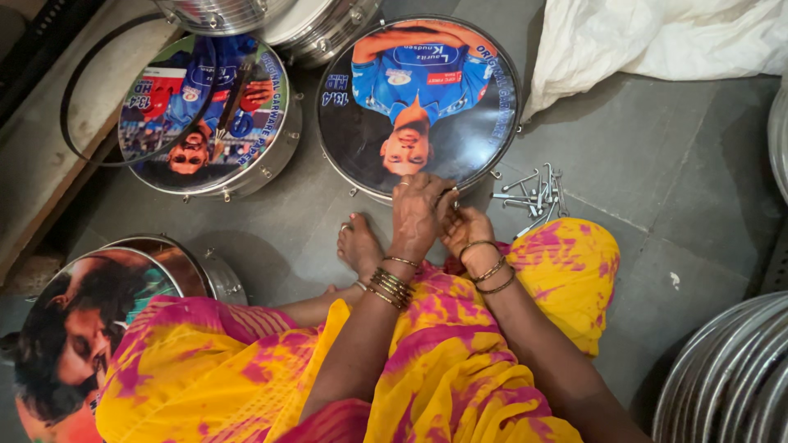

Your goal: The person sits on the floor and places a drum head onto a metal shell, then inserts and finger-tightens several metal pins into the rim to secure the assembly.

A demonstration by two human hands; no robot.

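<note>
At the near rim of the printed drum [419,98] on the grey floor, the left hand [414,215] presses down while the right hand [464,231] pinches a small fitting; keep it square. Beyond lie loose bolts [532,195] rightward.

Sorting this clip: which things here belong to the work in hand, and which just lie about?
In hand:
left hand
right hand
printed drum
loose bolts

Lying about:
second drum
third drum
white sack
stacked metal rims
</note>
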